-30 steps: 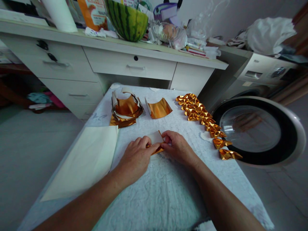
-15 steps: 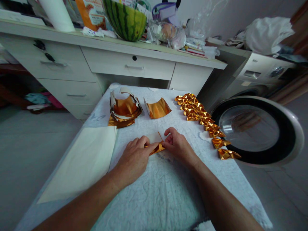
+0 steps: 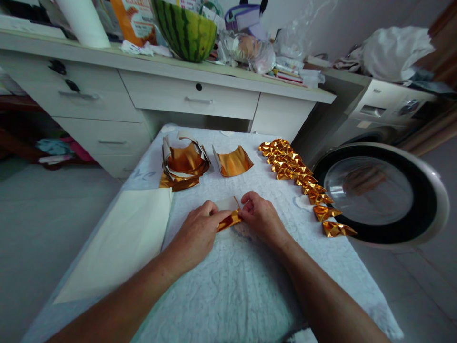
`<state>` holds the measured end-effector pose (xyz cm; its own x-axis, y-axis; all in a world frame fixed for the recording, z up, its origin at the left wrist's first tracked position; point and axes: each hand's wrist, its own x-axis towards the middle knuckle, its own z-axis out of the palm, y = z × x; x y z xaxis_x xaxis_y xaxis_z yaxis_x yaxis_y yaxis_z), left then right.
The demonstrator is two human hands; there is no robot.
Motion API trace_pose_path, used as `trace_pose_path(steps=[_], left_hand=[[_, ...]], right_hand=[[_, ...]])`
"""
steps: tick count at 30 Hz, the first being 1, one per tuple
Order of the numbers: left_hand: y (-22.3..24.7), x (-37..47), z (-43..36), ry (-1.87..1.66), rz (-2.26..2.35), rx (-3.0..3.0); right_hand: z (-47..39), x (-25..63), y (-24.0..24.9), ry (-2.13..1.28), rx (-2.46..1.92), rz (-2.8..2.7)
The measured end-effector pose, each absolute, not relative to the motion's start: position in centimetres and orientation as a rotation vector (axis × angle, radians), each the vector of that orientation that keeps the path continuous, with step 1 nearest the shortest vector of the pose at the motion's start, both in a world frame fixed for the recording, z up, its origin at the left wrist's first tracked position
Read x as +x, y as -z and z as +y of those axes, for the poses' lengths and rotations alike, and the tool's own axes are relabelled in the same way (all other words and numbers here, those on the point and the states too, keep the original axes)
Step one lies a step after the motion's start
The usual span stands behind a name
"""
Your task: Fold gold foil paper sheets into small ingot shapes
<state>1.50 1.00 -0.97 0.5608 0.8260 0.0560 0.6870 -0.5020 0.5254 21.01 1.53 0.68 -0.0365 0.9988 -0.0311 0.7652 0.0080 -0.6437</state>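
Note:
A gold foil sheet [image 3: 229,221] with a pale back lies between my hands, its near edge folded over in a gold strip. My left hand [image 3: 200,230] pinches the strip's left end, and my right hand [image 3: 262,216] grips its right end with curled fingers. Beyond them a single curved gold sheet [image 3: 235,162] rests on the cloth. A stack of curled gold and white sheets [image 3: 185,159] stands to its left. Folded gold pieces [image 3: 303,178] form a slanting row on the right.
The cloth-covered table [image 3: 228,295] has a large cream paper [image 3: 121,243] at its left. Behind stands a white counter [image 3: 164,64] with half a watermelon [image 3: 183,33]. An open washing machine door [image 3: 378,193] adjoins the table's right edge.
My left hand has shifted slightly left and its thumb has moved back along the fold. More of the gold strip now shows, lying flatter. My right hand has moved slightly left.

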Motion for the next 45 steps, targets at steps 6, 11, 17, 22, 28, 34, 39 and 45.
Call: trace_pose_path(steps=[6, 11, 17, 22, 28, 34, 39, 45], left_hand=[[1.19, 1.50, 1.03, -0.416, 1.222, 2.361], [1.14, 1.70, 0.88, -0.394, 1.251, 2.391], [0.67, 1.92, 0.58, -0.352, 1.273, 2.434], [0.59, 1.97, 0.54, -0.328, 1.272, 2.465], [0.77, 1.97, 0.57, -0.346, 1.262, 2.488], [0.70, 2.01, 0.52, -0.331, 1.279, 2.482], [0.61, 1.97, 0.58, -0.321, 1.271, 2.490], [0.93, 1.95, 0.61, -0.356, 1.266, 2.484]], right_hand=[[1.79, 20.95, -0.39, -0.691, -1.838, -1.882], [1.93, 20.94, -0.20, -0.648, -1.859, -1.937], [2.01, 21.12, 0.08, -0.531, -1.828, -2.003], [2.11, 21.09, 0.25, -0.566, -1.790, -1.960], [2.20, 20.97, 0.16, -0.605, -1.755, -1.940], [2.12, 20.98, 0.23, -0.603, -1.686, -1.980], [2.01, 20.88, -0.03, -0.612, -1.705, -1.956], [2.08, 20.83, -0.28, -0.624, -1.747, -1.959]])
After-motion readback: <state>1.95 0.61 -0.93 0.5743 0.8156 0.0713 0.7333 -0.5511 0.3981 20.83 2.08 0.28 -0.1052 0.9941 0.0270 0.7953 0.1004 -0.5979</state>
